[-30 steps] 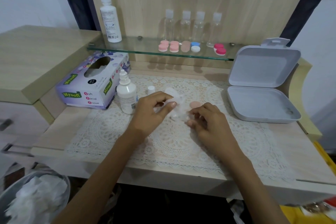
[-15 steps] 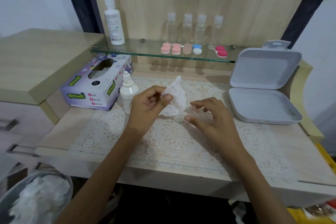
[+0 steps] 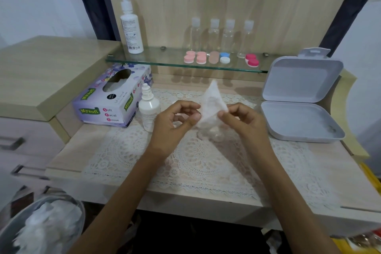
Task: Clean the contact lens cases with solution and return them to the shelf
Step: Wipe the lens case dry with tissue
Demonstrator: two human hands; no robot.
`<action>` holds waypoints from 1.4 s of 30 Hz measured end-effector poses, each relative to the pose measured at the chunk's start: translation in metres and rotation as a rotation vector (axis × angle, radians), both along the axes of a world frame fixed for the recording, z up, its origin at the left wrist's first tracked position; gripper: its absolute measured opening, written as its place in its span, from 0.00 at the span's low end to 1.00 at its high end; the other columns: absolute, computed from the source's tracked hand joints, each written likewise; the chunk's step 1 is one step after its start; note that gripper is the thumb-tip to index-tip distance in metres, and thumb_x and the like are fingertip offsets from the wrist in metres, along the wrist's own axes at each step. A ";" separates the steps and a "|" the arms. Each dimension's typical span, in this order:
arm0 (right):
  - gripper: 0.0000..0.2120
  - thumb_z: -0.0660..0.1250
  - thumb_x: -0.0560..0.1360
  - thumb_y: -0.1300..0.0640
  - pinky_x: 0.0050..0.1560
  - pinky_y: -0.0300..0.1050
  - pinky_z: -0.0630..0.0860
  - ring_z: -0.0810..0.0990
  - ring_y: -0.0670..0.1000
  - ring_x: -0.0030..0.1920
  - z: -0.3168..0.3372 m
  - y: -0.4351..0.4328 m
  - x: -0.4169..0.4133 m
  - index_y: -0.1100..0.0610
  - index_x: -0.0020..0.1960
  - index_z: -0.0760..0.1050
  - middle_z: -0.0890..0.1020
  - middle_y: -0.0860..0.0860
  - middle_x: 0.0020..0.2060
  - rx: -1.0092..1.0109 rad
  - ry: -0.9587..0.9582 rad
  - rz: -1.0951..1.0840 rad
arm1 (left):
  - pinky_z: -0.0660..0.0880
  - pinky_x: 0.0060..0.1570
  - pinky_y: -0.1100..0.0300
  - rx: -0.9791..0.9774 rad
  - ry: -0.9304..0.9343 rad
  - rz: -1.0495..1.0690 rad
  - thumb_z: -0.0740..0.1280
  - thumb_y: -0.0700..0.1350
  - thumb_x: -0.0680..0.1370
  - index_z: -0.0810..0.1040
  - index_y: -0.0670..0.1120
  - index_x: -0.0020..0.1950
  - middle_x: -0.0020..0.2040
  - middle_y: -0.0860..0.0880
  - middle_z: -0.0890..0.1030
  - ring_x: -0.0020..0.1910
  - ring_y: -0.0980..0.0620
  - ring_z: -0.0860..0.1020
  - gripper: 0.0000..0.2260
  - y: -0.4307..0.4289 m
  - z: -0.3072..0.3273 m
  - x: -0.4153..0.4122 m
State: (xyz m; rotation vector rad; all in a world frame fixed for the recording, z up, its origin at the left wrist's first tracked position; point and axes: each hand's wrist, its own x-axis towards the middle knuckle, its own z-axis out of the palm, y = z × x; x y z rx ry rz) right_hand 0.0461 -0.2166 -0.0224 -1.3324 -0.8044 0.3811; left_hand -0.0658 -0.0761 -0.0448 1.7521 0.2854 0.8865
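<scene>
Pale wood desk (image 3: 82, 146) with a lace mat (image 3: 206, 167) fills the head view, and a glass shelf (image 3: 165, 57) runs behind it. Just above the mat, the left hand (image 3: 175, 123) and right hand (image 3: 243, 121) each pinch an edge of one white tissue (image 3: 212, 103) between thumb and forefinger. Beneath it lies what looks like one clear lens case (image 3: 216, 135), too blurred to be sure.

Five coloured lens cases (image 3: 201, 59) sit on the shelf before four clear bottles (image 3: 213, 35), with one tall solution bottle (image 3: 132, 29) further left. One dropper bottle (image 3: 148, 107) stands on the desk beside one tissue box (image 3: 111, 97).

The cases look light, hard and probably slick when wet, so they are best gripped by their sides.
</scene>
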 end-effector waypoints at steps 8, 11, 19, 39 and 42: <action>0.08 0.66 0.72 0.70 0.35 0.33 0.73 0.77 0.42 0.34 0.004 -0.019 0.023 0.63 0.36 0.71 0.79 0.45 0.35 0.096 0.032 -0.220 | 0.67 0.51 0.73 0.200 0.280 -0.045 0.75 0.50 0.69 0.81 0.53 0.53 0.52 0.59 0.81 0.54 0.61 0.76 0.13 0.000 -0.007 0.000; 0.10 0.66 0.71 0.71 0.35 0.37 0.74 0.75 0.44 0.34 0.001 -0.022 0.026 0.62 0.35 0.69 0.78 0.46 0.33 0.101 -0.023 -0.291 | 0.68 0.55 0.72 0.276 0.316 -0.067 0.77 0.50 0.67 0.82 0.53 0.53 0.52 0.59 0.80 0.56 0.63 0.74 0.15 0.001 -0.009 0.002; 0.04 0.71 0.70 0.62 0.41 0.44 0.75 0.76 0.45 0.39 -0.016 -0.012 0.012 0.55 0.43 0.79 0.80 0.46 0.38 -0.211 -0.445 -0.179 | 0.71 0.53 0.63 0.361 0.340 -0.036 0.77 0.48 0.67 0.84 0.51 0.51 0.47 0.57 0.82 0.50 0.60 0.75 0.13 0.003 -0.013 0.004; 0.08 0.77 0.67 0.55 0.41 0.43 0.71 0.74 0.47 0.41 -0.023 0.001 0.022 0.58 0.41 0.82 0.76 0.48 0.40 -0.499 -0.805 -0.049 | 0.70 0.47 0.71 0.316 0.321 -0.009 0.80 0.45 0.63 0.84 0.45 0.43 0.40 0.56 0.82 0.44 0.60 0.76 0.11 0.001 -0.010 0.006; 0.08 0.76 0.68 0.56 0.41 0.40 0.69 0.74 0.47 0.41 -0.020 0.002 0.021 0.59 0.40 0.80 0.75 0.48 0.40 -0.529 -0.804 -0.030 | 0.69 0.48 0.73 0.297 0.319 -0.017 0.80 0.44 0.64 0.84 0.45 0.44 0.41 0.56 0.82 0.45 0.61 0.77 0.11 0.000 -0.010 0.005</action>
